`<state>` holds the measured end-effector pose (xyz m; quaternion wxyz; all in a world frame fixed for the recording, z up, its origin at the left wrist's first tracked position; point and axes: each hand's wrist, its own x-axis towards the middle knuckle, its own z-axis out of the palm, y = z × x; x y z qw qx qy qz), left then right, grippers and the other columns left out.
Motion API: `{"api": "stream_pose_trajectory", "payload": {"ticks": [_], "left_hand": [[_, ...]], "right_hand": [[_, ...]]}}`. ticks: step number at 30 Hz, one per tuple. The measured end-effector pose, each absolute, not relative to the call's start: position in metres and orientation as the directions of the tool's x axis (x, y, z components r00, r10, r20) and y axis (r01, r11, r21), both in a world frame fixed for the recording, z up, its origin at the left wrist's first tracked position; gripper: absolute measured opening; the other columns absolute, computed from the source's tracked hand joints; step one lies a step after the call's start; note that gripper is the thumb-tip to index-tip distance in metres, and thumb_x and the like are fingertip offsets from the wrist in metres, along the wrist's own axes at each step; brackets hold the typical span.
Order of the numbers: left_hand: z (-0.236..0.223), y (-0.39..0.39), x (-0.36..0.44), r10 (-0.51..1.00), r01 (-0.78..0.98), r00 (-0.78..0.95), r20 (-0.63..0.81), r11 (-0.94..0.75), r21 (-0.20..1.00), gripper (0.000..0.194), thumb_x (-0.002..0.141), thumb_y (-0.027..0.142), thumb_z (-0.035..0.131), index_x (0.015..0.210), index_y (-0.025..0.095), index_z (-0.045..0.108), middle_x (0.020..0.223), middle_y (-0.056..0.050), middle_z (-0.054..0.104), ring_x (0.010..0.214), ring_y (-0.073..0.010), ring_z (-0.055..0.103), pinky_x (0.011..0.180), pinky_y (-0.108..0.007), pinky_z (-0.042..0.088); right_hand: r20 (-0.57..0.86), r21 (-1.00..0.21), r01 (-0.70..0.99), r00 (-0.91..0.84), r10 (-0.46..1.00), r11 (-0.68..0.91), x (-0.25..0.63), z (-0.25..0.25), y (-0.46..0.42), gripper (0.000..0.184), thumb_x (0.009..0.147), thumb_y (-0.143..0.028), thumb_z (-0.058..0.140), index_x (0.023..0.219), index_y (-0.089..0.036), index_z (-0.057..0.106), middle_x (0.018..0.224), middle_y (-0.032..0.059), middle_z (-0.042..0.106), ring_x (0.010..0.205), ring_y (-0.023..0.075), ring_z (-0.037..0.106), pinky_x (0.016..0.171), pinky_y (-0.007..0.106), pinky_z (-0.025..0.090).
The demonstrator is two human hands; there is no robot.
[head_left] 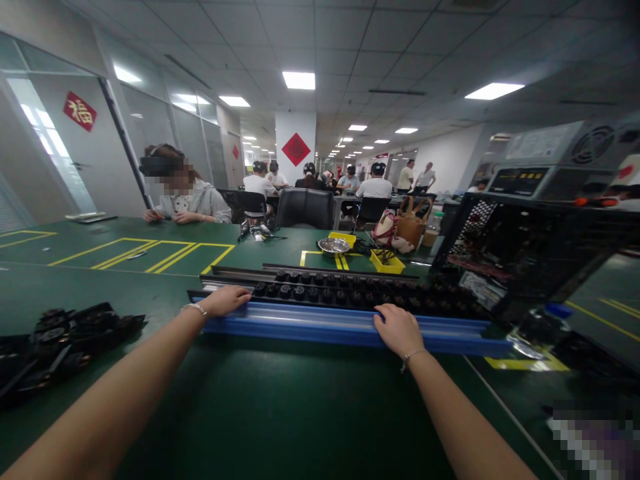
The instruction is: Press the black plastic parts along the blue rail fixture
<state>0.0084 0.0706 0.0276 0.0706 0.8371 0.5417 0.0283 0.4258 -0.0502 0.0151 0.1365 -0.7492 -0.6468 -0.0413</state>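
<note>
A long blue ridged rail (310, 323) lies crosswise on the green table in front of me. Close to its left end, my left hand (226, 302) curls over the top edge, thumb and fingers together. My right hand (399, 328) grips the same rail right of its middle, with the fingertips over the far edge. Directly behind the rail are long dark strips holding rows of round black socket-like parts (315, 293). The undersides of both hands are hidden.
A heap of black parts (65, 340) lies at the left. To the right stand an open computer case (500, 247) and a blue-capped bottle (543, 327). Farther back are a metal bowl (334, 246) and a yellow bin (387, 263). A co-worker (187, 193) sits at the far left.
</note>
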Motion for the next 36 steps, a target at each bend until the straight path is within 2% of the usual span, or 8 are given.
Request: {"api": "stream_pose_trajectory", "payload": {"ticks": [5,8,11,14,22,26,32,36], "left_hand": [[0.030,0.087,0.012,0.939,0.923,0.341,0.046,-0.343,0.175,0.058,0.080,0.056,0.028,0.087,0.018,0.071,0.094,-0.009,0.067,0.092,-0.0233,0.060,0.084,-0.029,0.043],[0.038,0.087,0.015,0.942,0.939,0.328,-0.076,-0.317,0.134,0.057,0.078,0.055,0.031,0.081,0.015,0.071,0.091,-0.013,0.068,0.087,-0.0256,0.061,0.080,-0.032,0.044],[0.041,0.079,0.017,0.941,0.953,0.296,-0.167,-0.277,0.126,0.052,0.078,0.052,0.034,0.089,0.015,0.069,0.094,-0.013,0.069,0.086,-0.0253,0.062,0.075,-0.032,0.045],[0.039,0.073,0.017,0.948,0.951,0.285,-0.142,-0.262,0.163,0.051,0.080,0.050,0.033,0.098,0.016,0.067,0.097,-0.011,0.069,0.088,-0.0237,0.063,0.075,-0.030,0.045],[0.029,0.083,0.011,0.927,0.941,0.317,-0.200,-0.280,0.192,0.068,0.080,0.064,0.024,0.105,0.016,0.065,0.109,-0.013,0.066,0.099,-0.0252,0.061,0.084,-0.032,0.043],[0.035,0.081,0.014,0.931,0.955,0.289,-0.223,-0.262,0.141,0.072,0.076,0.071,0.026,0.101,0.016,0.065,0.104,-0.013,0.067,0.094,-0.0278,0.062,0.077,-0.034,0.044],[0.051,0.079,0.014,0.940,0.940,0.340,-0.014,-0.340,0.001,0.046,0.071,0.061,0.049,0.085,0.019,0.064,0.091,-0.010,0.069,0.088,-0.0265,0.062,0.072,-0.031,0.042],[0.050,0.077,0.011,0.926,0.929,0.367,0.093,-0.369,0.008,0.036,0.074,0.053,0.052,0.085,0.021,0.062,0.093,-0.007,0.068,0.089,-0.0244,0.061,0.071,-0.029,0.041]], "right_hand": [[0.235,-0.141,0.984,0.143,0.961,-0.111,0.427,0.015,-0.047,0.042,0.084,-0.035,0.035,0.113,-0.021,0.062,0.122,0.0047,0.060,0.112,0.0222,0.050,0.098,0.038,0.032],[0.260,-0.136,0.986,0.132,0.957,-0.099,0.428,0.014,-0.047,0.042,0.084,-0.035,0.035,0.112,-0.021,0.063,0.120,0.0055,0.061,0.109,0.0229,0.051,0.095,0.038,0.034],[0.278,-0.120,0.988,0.125,0.952,-0.095,0.428,0.013,-0.045,0.041,0.084,-0.034,0.035,0.110,-0.021,0.063,0.118,0.0070,0.061,0.106,0.0239,0.052,0.091,0.039,0.036],[0.251,-0.088,0.992,0.113,0.961,-0.094,0.428,0.015,-0.042,0.039,0.083,-0.033,0.036,0.108,-0.022,0.064,0.114,0.0090,0.061,0.103,0.0246,0.053,0.087,0.039,0.037],[0.157,-0.057,0.998,0.025,0.987,-0.016,0.438,0.025,-0.030,0.035,0.086,-0.032,0.034,0.098,-0.021,0.065,0.103,0.0096,0.060,0.092,0.0226,0.053,0.079,0.035,0.038],[0.187,-0.056,0.997,0.053,0.981,-0.043,0.439,0.023,-0.028,0.037,0.088,-0.042,0.034,0.094,-0.020,0.063,0.101,0.0088,0.059,0.092,0.0235,0.051,0.077,0.036,0.038],[0.296,-0.069,0.995,0.083,0.952,-0.066,0.443,0.024,-0.020,0.028,0.080,-0.045,0.053,0.095,-0.022,0.061,0.101,0.0066,0.058,0.093,0.0234,0.049,0.077,0.035,0.037],[0.339,-0.073,0.995,0.088,0.937,-0.067,0.445,0.024,-0.015,0.021,0.076,-0.041,0.061,0.086,-0.022,0.061,0.096,0.0052,0.059,0.093,0.0235,0.048,0.079,0.035,0.036]]}}
